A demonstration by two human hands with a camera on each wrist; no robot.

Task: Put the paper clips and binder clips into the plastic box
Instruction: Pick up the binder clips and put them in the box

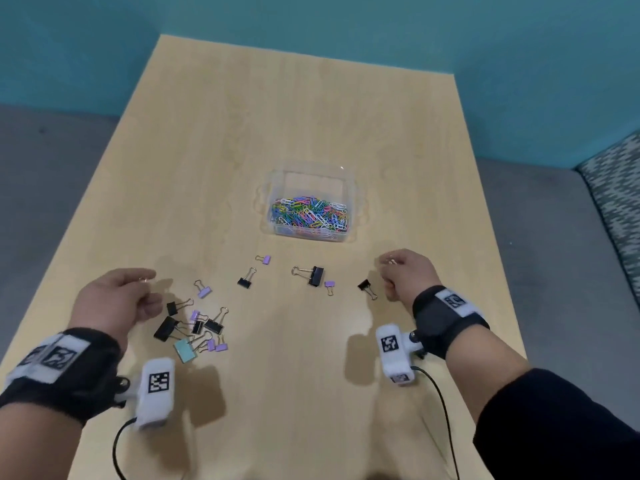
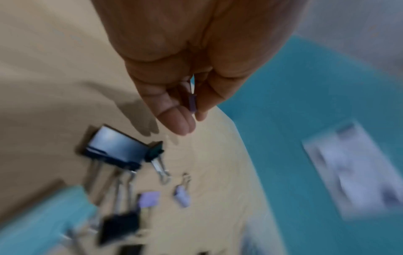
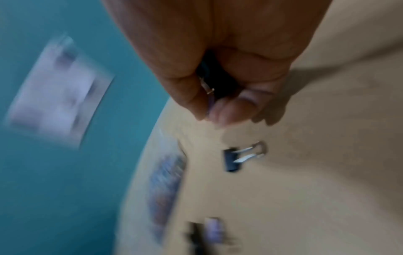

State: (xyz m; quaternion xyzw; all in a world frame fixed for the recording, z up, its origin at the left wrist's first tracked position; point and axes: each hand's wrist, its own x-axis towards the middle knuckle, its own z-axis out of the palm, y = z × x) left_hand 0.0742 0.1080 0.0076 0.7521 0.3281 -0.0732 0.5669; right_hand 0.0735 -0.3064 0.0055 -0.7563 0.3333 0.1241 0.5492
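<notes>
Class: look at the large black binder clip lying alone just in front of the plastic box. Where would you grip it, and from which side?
Probably the large black binder clip is best pinched by its wire handles, which stick out to its left and lie apart from other clips. Come from above, on that left side.

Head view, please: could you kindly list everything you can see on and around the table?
Table: one, light wood, against the wall.
Wall: one, teal, behind the table.
Plastic box: one, clear, mid-table.
Paper clips: many, mixed colours, inside the box.
Black binder clips: about seven, loose on the table nearer than the box.
Purple binder clips: about six, small, among the black ones.
Teal binder clip: one, in the cluster by the left hand.
Left hand: pinches a held purple clip.
Right hand: grips a mostly hidden clip.
</notes>
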